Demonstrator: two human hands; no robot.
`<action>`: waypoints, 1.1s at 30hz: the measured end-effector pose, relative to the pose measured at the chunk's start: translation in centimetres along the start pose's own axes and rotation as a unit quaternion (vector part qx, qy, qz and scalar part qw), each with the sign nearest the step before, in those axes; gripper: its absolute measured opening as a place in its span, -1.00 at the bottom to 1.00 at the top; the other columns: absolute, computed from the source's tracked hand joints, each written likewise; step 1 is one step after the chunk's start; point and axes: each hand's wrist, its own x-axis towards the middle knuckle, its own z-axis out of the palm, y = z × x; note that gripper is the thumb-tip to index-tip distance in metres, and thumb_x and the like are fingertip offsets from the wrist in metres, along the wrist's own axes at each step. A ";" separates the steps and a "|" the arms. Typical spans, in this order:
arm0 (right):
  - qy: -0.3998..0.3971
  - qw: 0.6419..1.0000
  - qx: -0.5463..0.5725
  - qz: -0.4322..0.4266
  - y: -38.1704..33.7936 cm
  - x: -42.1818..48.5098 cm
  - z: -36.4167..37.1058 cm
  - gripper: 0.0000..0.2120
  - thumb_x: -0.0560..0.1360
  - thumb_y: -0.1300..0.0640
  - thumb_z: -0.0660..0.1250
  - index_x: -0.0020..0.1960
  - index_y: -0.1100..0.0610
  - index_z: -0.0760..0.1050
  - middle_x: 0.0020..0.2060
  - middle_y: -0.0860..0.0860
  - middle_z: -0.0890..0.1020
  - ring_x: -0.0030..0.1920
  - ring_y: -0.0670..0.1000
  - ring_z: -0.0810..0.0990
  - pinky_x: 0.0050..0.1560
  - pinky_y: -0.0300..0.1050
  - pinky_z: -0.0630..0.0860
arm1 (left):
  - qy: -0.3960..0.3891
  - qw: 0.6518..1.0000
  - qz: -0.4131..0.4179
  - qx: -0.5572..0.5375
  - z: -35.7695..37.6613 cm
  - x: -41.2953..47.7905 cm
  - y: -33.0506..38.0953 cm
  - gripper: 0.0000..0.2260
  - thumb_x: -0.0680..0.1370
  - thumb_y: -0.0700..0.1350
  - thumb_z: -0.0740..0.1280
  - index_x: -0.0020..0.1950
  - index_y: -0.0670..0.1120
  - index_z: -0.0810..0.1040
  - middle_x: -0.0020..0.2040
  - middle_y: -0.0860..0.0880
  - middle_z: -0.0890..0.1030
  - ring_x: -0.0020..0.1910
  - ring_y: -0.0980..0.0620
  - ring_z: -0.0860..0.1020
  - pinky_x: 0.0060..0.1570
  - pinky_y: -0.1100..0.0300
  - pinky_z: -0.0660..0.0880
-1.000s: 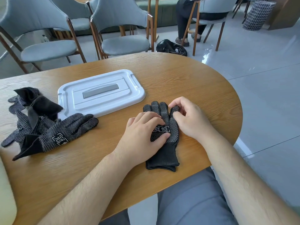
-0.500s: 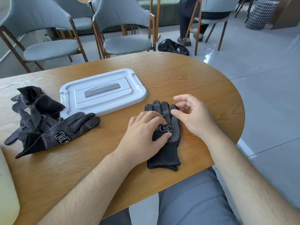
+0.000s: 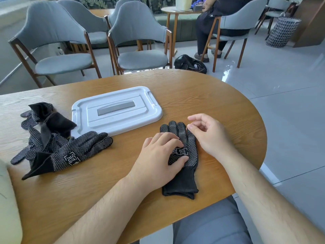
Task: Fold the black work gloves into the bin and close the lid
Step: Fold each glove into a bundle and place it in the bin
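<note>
1. The tabletop (image 3: 202, 95) carries everything.
2. The lid (image 3: 116, 110) lies flat on it, off the bin so gloves can go in. The bin itself I cannot make out.
3. A heap of gloves (image 3: 58, 143) waits unfolded, touching the lid's near-left corner.
4. One glove (image 3: 182, 180) lies flat just in front of the lid's right end, fingers pointing at the lid, spread out ready for folding.
5. The left hand (image 3: 158, 155) presses on this glove's palm, fingers spread, likely pinning it.
6. The right hand (image 3: 209, 136) hovers by the glove's fingertips, loosely curled and holding nothing, probably about to lift them over.
</note>
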 end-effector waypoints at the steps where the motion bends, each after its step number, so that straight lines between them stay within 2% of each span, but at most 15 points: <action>1: -0.006 1.000 -0.004 0.000 0.0 0.3 0.1 -0.85 0.57 0.02 0.42 0.13 -0.15 0.60 -0.14 -0.23 0.68 -0.06 -0.19 0.63 0.09 -0.04 0.59 | 0.002 1.000 -0.003 0.004 0.0 0.0 0.0 -0.72 0.56 0.22 0.33 0.16 0.11 0.58 0.21 0.23 0.50 0.26 0.14 0.45 0.20 0.17 0.30; 4: -0.016 1.000 -0.011 -0.003 0.0 0.7 0.2 -0.85 0.57 0.00 0.41 0.13 -0.18 0.59 -0.13 -0.26 0.67 -0.05 -0.18 0.62 0.09 0.00 0.60 | 0.003 1.000 -0.010 0.011 -0.1 0.1 -0.1 -0.73 0.57 0.24 0.31 0.16 0.12 0.57 0.20 0.23 0.50 0.27 0.16 0.45 0.20 0.20 0.28; 9: -0.014 1.000 -0.005 -0.008 0.1 0.5 0.1 -0.81 0.58 0.05 0.41 0.13 -0.19 0.59 -0.08 -0.18 0.67 -0.01 -0.18 0.63 0.11 0.00 0.61 | -0.001 1.000 -0.010 0.008 -0.4 0.1 0.0 -0.72 0.58 0.25 0.29 0.18 0.13 0.57 0.21 0.25 0.48 0.29 0.18 0.43 0.24 0.23 0.24; 15: -0.008 1.000 0.001 -0.011 0.1 0.5 0.4 -0.81 0.59 0.09 0.38 0.12 -0.19 0.59 -0.07 -0.16 0.66 0.01 -0.16 0.62 0.11 -0.01 0.61 | -0.003 1.000 -0.012 0.008 -0.3 0.0 0.0 -0.73 0.58 0.24 0.28 0.17 0.13 0.56 0.21 0.25 0.48 0.27 0.18 0.43 0.23 0.22 0.25; 23: 0.003 0.999 -0.046 -0.026 -0.3 0.3 0.6 -0.86 0.60 0.04 0.36 0.14 -0.11 0.59 -0.04 -0.21 0.63 0.00 -0.24 0.57 0.05 -0.23 0.54 | -0.016 1.000 -0.008 0.005 -0.2 -0.1 -0.1 -0.72 0.59 0.22 0.26 0.18 0.12 0.57 0.23 0.22 0.48 0.30 0.16 0.42 0.23 0.18 0.31; 28: 0.015 0.996 -0.078 -0.037 -0.3 0.3 0.9 -0.88 0.59 0.09 0.38 0.09 -0.09 0.58 -0.06 -0.20 0.59 -0.05 -0.25 0.54 -0.09 -0.46 0.38 | -0.010 1.000 -0.004 0.006 -0.1 -0.1 -0.2 -0.73 0.58 0.21 0.27 0.16 0.11 0.57 0.22 0.21 0.49 0.29 0.14 0.44 0.22 0.15 0.33; 31: 0.028 0.993 -0.106 -0.034 -0.3 0.5 1.1 -0.91 0.60 0.09 0.36 0.07 -0.06 0.58 -0.05 -0.18 0.57 -0.07 -0.24 0.51 -0.13 -0.46 0.34 | -0.012 1.000 -0.001 0.013 0.1 -0.2 -0.2 -0.72 0.59 0.20 0.26 0.18 0.10 0.57 0.24 0.19 0.50 0.30 0.12 0.44 0.22 0.13 0.34; 33: 0.032 0.992 -0.117 -0.037 -0.3 0.5 1.2 -0.91 0.61 0.08 0.34 0.10 -0.03 0.58 -0.02 -0.17 0.54 -0.06 -0.20 0.50 -0.07 -0.36 0.42 | -0.016 1.000 0.000 0.013 0.1 -0.2 -0.2 -0.72 0.60 0.21 0.26 0.19 0.10 0.57 0.25 0.18 0.49 0.31 0.12 0.44 0.23 0.11 0.36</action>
